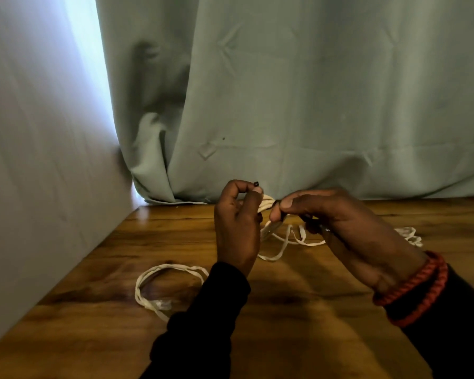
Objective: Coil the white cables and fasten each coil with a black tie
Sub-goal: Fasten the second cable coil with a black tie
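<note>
A: Head view, only one there is. What's the person doing w/ the cable?

B: Both hands are raised above the wooden table, near the back edge by the curtain. The left hand is pinching a small black tie end at its fingertips, other fingers curled. The right hand is gripping the bundled white cable btwn thumb and forefinger, fingers clenched round it.

A: So the coil's done?

B: Partly, prob. The bundle is sitting between the two hands, but loose loops are trailing down from it onto the table (so not all gathered, or just slack). The tie isn't visibly wrapped yet; can't tell how far round it's going.

A: Other cables?

B: A second white cable is lying at the left on the table, looped roughly, no black tie showing on it. Another white tangle is peeking out behind the right wrist, w/ a red bracelet in front. Judging by that, the person is fastening the first coil and at least two are waiting.
</note>
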